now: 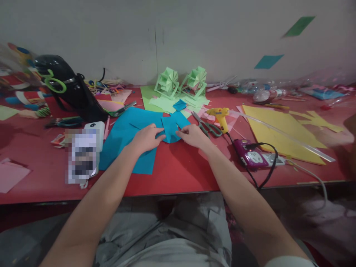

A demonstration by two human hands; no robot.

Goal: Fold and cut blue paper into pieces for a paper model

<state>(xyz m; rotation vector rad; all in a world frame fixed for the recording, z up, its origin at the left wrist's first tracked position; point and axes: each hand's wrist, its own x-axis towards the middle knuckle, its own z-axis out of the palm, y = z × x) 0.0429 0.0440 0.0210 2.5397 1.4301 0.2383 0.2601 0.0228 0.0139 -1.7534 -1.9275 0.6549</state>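
Observation:
Between my two hands is a small piece of blue paper (170,128), held low over the red table. My left hand (148,138) has its thumb and index finger closed at the paper's left edge. On the opposite edge, the fingers of my right hand (192,135) are pinched together. Other blue paper lies just behind and under this piece, so its full outline is hard to tell. A large blue sheet (141,163) spreads under and beside my left hand. Behind my right hand lie scissors (207,126), next to a yellow glue gun (221,118).
Two folded green paper shapes (168,82) stand at the back by the wall. A phone (96,137) and a black bottle-like case (71,87) are on the left. To the right lie a purple power socket (251,155), yellow sheets (280,135) and a clear ruler (294,139).

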